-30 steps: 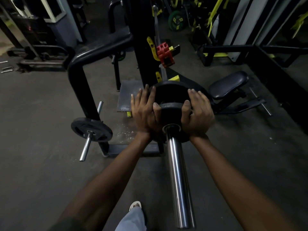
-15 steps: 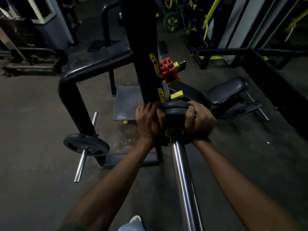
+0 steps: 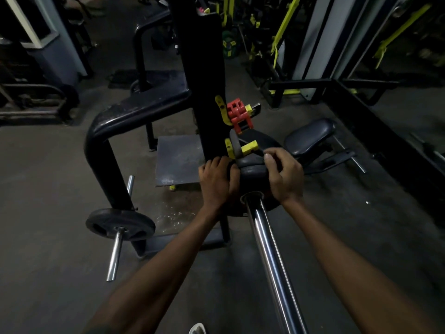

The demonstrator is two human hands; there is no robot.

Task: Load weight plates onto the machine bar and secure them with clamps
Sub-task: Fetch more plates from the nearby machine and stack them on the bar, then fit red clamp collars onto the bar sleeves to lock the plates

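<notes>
A chrome machine bar (image 3: 269, 256) runs from the lower right up to the middle of the view. A black weight plate (image 3: 252, 172) sits on it, pushed far up against a larger black plate (image 3: 262, 141) behind. My left hand (image 3: 216, 179) grips the plate's left edge. My right hand (image 3: 284, 174) holds its right edge, thumb on top. A red clamp (image 3: 237, 114) hangs on the black upright (image 3: 204, 92) just above the plates, next to yellow fittings (image 3: 248, 148).
Another black plate (image 3: 120, 225) rests on a short chrome peg (image 3: 115, 254) at the lower left. A padded seat (image 3: 310, 136) lies right of the plates. A black curved frame (image 3: 103, 150) stands to the left. Dark racks line the back.
Both hands have slid the plate further up the bar toward the upright, against the larger plate. My fingers have curled tighter, and the view has moved closer.
</notes>
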